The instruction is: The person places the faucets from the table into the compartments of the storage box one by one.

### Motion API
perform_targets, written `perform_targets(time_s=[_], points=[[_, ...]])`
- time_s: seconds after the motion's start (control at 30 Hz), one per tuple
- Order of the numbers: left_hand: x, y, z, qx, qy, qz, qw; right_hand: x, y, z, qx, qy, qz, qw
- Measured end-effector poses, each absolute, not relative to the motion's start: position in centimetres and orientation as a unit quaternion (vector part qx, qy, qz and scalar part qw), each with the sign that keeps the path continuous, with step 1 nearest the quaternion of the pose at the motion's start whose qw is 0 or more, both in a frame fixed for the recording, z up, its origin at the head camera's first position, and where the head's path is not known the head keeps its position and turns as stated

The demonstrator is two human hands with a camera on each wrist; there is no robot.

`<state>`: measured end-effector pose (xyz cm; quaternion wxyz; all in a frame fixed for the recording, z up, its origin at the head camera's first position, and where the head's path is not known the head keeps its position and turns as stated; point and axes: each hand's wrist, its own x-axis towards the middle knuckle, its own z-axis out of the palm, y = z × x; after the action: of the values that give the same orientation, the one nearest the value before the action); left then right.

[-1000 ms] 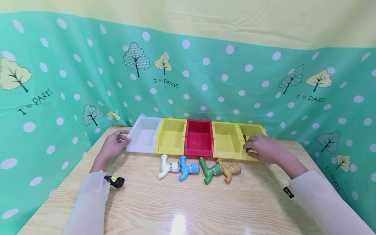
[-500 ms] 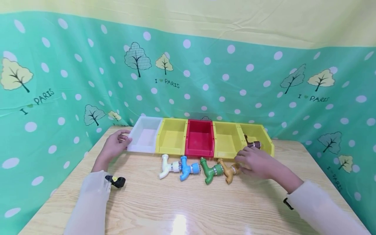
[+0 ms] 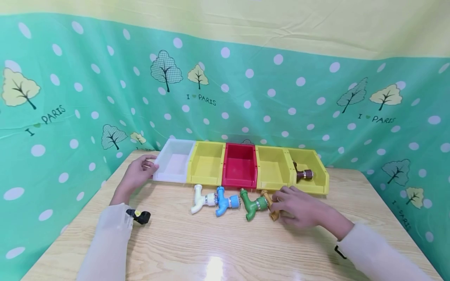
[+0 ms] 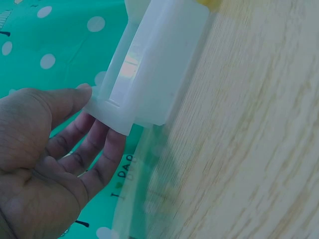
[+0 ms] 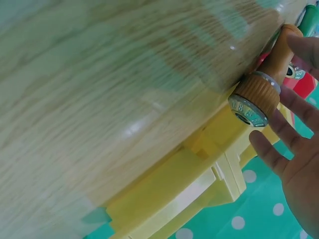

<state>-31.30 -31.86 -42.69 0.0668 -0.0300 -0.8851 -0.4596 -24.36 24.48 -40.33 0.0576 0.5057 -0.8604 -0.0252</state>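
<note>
My left hand [image 3: 136,172] holds the side rim of the white bin [image 3: 174,179] at the row's left end. In the left wrist view the thumb lies over the bin's rim and the fingers sit beneath it. My right hand [image 3: 300,208] is at the orange-brown tap [image 5: 258,92], covering its handle end in the head view. Seen from the right wrist, its thumb overlaps the tap's body while the other fingers stretch out beside the ribbed handle. A green tap [image 3: 251,205], a blue tap [image 3: 221,203] and a white tap [image 3: 199,201] lie to the left.
A dark brown tap [image 3: 303,174] lies in the far-right yellow bin [image 3: 321,187]. Between that and the white bin stand a yellow bin [image 3: 204,180], a red bin [image 3: 239,182] and another yellow bin [image 3: 272,183]. Behind hangs a green dotted cloth [image 3: 225,93].
My right hand has left the far-right bin, uncovering the dark brown tap inside, and has moved forward and left to the orange-brown tap. The left hand stays on the white bin.
</note>
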Motion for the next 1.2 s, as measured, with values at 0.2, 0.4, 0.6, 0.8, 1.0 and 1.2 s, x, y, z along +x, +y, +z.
perform_targets(time_s=[0.2,0.4,0.6,0.8,1.0,1.2], points=[[-31.3,-31.8,-42.7,-0.031,-0.885,-0.461,0.067,-24.4,23.9,-40.7,0.498,-0.865,-0.034,0.049],[-31.2,-31.7,-42.5,-0.032,-0.884,-0.461,0.069,-24.3,23.6,-40.8,0.489,-0.870,-0.044,0.045],[-31.3,-31.6,-42.5,-0.028,-0.883,-0.465,0.065,-24.2,23.5,-40.9,0.480,-0.876,-0.041,0.039],[-31.2,-31.7,-42.7,-0.023,-0.882,-0.467,0.064,-23.9,23.4,-40.8,0.482,-0.875,-0.041,0.040],[-31.1,-31.6,-42.6,-0.022,-0.881,-0.467,0.066,-23.2,23.6,-40.0,0.483,-0.873,-0.049,0.049],[-31.3,-31.7,-42.8,-0.024,-0.882,-0.465,0.065,-23.0,23.9,-39.2,0.486,-0.869,-0.055,0.075]])
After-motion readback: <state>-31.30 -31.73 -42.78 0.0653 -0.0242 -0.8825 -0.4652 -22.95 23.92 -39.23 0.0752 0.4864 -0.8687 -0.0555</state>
